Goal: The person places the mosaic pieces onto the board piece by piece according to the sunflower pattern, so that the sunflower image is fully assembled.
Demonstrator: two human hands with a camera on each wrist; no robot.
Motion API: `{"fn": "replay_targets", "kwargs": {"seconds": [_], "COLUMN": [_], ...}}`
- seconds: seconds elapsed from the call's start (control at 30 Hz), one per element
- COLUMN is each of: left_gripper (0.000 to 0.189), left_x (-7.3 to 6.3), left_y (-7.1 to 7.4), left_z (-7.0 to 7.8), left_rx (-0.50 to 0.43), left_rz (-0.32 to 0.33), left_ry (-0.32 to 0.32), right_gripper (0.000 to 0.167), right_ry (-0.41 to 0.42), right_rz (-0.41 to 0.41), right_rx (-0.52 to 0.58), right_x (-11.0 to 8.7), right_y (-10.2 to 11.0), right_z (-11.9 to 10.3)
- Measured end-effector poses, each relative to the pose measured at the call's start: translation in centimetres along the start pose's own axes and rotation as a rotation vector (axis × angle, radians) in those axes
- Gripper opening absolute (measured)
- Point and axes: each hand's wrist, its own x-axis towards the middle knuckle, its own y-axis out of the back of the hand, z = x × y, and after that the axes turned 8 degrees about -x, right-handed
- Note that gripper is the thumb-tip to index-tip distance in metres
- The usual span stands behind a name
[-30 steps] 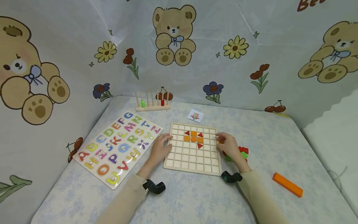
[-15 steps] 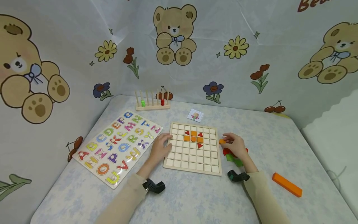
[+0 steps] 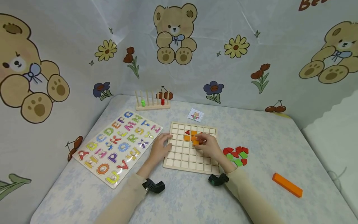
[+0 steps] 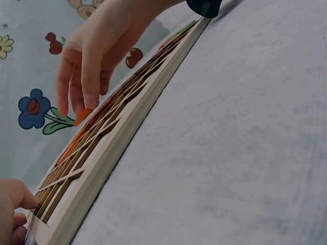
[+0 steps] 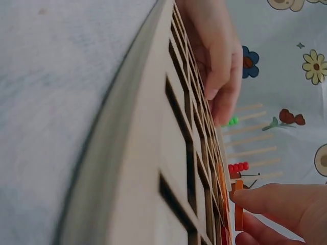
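Observation:
My right hand [image 3: 209,147] pinches an orange square tile [image 3: 195,142] just above a wooden grid board [image 3: 192,169]. In the right wrist view, the orange tile [image 5: 239,204] stands on edge between thumb and fingertips. Set in the board, a red triangle [image 3: 187,132] and orange squares, one of them this orange square [image 3: 186,137], show beside the hand; other pieces are partly hidden beneath it. My left hand [image 3: 160,147] rests against the board's left edge, its fingers relaxed. In the right wrist view, the left hand [image 5: 217,56] reaches down to the far rim.
Loose red and green pieces [image 3: 237,155] lie right of the board. An alphabet puzzle [image 3: 117,147] is at left, and a peg stand [image 3: 153,108] with green and red beads is behind. A picture card [image 3: 195,115] sits above the board; an orange block [image 3: 287,185] lies far right.
From the board's right edge, my right hand first shifted slightly right, then came left over the board with the orange tile. The loose pieces are now uncovered. My left hand stays put.

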Motion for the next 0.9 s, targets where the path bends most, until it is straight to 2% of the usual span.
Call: {"fn": "replay_targets", "kwargs": {"seconds": [0.2, 0.43, 0.53, 0.77, 0.9], "left_gripper": [0.037, 0.038, 0.038, 0.038, 0.038], "left_x": [-0.03, -0.04, 0.00, 0.04, 0.04], "left_y": [-0.08, 0.15, 0.26, 0.25, 0.05], "left_z": [0.05, 0.18, 0.23, 0.32, 0.22], "left_rx": [0.001, 0.013, 0.025, 0.013, 0.012], "left_rz": [-0.002, 0.014, 0.021, 0.020, 0.014], "left_ry": [-0.014, -0.023, -0.021, -0.018, -0.019], "right_gripper": [0.040, 0.034, 0.032, 0.031, 0.030], "right_ry": [0.021, 0.032, 0.030, 0.105, 0.120], "right_rz": [-0.054, 0.008, 0.011, -0.079, -0.092], "right_rx": [-0.023, -0.021, -0.019, -0.011, -0.041], "right_x": [0.30, 0.19, 0.21, 0.58, 0.59], "right_y": [-1.19, -0.60, -0.45, -0.89, -1.11], "right_z": [-0.72, -0.50, -0.36, -0.52, -0.43]}}
